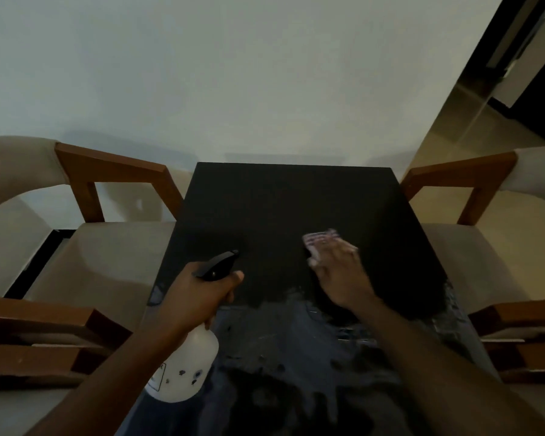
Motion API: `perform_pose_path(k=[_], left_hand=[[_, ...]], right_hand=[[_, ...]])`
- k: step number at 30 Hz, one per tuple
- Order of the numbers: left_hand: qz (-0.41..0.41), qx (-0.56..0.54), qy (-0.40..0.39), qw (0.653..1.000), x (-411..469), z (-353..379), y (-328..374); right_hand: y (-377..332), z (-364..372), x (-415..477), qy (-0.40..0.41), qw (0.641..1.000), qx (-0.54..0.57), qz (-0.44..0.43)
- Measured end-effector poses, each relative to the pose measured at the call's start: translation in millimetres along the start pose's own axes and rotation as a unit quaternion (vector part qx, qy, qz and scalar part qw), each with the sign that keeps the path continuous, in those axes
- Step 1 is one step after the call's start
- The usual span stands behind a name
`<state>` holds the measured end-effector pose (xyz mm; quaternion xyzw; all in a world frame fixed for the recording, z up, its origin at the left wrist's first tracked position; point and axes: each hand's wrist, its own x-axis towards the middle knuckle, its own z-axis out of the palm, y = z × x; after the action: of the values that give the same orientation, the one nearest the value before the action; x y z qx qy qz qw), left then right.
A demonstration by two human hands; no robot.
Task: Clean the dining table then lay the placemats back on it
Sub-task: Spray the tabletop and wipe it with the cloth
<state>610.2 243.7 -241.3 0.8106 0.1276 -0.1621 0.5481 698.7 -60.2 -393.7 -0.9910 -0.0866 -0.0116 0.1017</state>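
A domestic dining area is indicated. A small dark dining table (280, 199) is set with its far edge against a plain pale wall (233, 73), and a left armchair (114, 247) and a right armchair (460, 250), both upholstered with wooden arms, are drawn up at the table's sides. Beyond the table's far right corner, glossy beige floor tiles (466, 127) and a dark door frame (513, 48) are recorded.

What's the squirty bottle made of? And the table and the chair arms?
Spray bottle: probably milky white plastic, black trigger. Table: black, smooth, perhaps glass or lacquer; its wet part shines. Chair arms: reddish-brown wood, by colour and square edges.
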Motion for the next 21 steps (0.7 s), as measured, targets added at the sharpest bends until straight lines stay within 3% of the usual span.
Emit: perform_pose_path(k=[2,5,10,12,14,16,17,19,21], left_hand=[[0.006,0.011,-0.005,1.000,-3.1,13.2,3.2],[0.011,0.010,-0.023,1.000,-5.5,28.6,7.5],[0.009,-0.002,-0.058,0.998,-9.7,45.8,9.5],[0.002,-0.002,-0.060,0.998,-12.2,52.2,10.6],[-0.003,0.004,-0.063,0.998,-15.1,59.5,11.6],[-0.012,0.007,-0.073,0.997,-18.3,64.4,12.6],[-0.017,0.014,-0.079,0.997,-20.5,67.0,12.4],[-0.018,0.031,-0.090,0.995,-25.5,71.2,11.6],[-0.018,0.039,-0.094,0.995,-28.6,77.1,10.5]], right_hand=[[64.3,-16.5,-28.2,0.002,0.995,-0.004,0.100],[137.9,-31.7,-69.3,0.022,0.984,0.008,0.177],[142.3,-28.0,-93.7,-0.001,0.947,0.066,0.313],[116.5,-25.2,-95.6,-0.004,0.968,0.050,0.244],[96.6,-23.5,-113.4,-0.012,0.998,0.031,0.061],[89.3,-30.7,-143.7,-0.065,0.993,0.011,-0.101],[94.8,-39.7,-155.7,-0.091,0.986,0.010,-0.139],[120.2,-51.7,-163.2,-0.087,0.990,0.000,-0.115],[154.2,-49.2,-152.4,-0.053,0.999,0.006,0.010]])
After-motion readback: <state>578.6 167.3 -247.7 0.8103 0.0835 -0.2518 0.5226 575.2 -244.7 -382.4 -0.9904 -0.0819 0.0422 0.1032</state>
